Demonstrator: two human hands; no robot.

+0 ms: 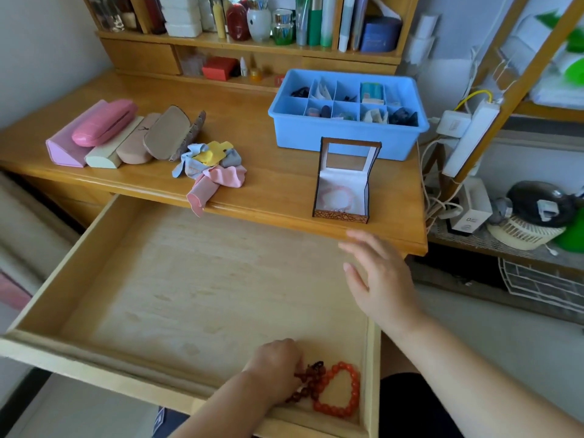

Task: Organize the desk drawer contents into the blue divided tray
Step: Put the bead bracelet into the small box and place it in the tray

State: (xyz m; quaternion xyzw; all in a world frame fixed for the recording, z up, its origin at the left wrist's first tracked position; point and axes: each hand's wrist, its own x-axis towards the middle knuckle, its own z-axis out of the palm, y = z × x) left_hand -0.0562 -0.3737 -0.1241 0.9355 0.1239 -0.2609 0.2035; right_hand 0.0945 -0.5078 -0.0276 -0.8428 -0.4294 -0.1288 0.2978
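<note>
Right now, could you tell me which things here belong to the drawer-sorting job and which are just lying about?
Job: blue divided tray; open drawer; dark bead bracelet in left hand; orange bead bracelet.
Lying about: glasses cases; cloths; open gift box.

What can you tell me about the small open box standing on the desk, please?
The small box stands near the front edge of the wooden desk, in front of the blue divided tray. Its dark brown, windowed lid is raised upright. The base shows a crackle-patterned front and white lining, with a pinkish bracelet inside. Neither hand touches it.
</note>
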